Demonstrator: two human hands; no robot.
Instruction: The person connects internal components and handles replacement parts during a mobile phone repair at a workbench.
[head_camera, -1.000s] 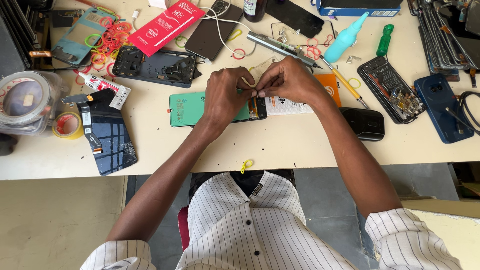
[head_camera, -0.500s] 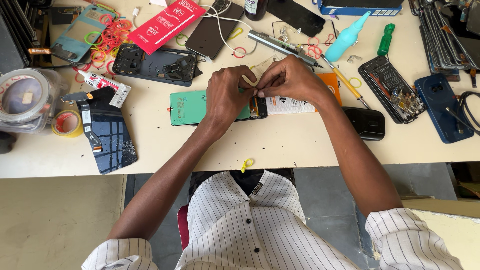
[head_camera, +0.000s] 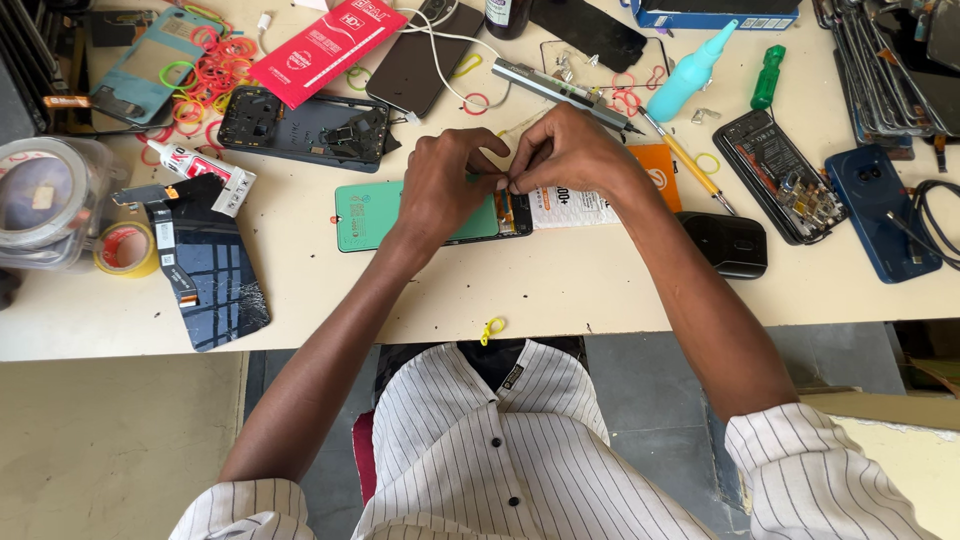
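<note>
My left hand (head_camera: 450, 180) and my right hand (head_camera: 570, 155) meet fingertip to fingertip over a green phone display panel (head_camera: 375, 215) that lies flat on the white table (head_camera: 560, 290). Both pinch something small and thin at the panel's right end, near its orange flex cable (head_camera: 510, 212). What sits between the fingers is too small to make out. A white paper card (head_camera: 572, 208) lies just under my right hand.
A cracked dark screen (head_camera: 215, 285), a glue tube (head_camera: 205, 170), tape rolls (head_camera: 120, 248), an open phone frame (head_camera: 305, 125) and rubber bands (head_camera: 215, 60) lie left. A black mouse (head_camera: 728, 243), an opened phone (head_camera: 780, 175), a blue phone (head_camera: 885, 210), a teal bottle (head_camera: 690, 72) and a green screwdriver (head_camera: 765, 78) lie right.
Both hands stay pinched together over the panel's right end; the fingers have shifted only slightly.
</note>
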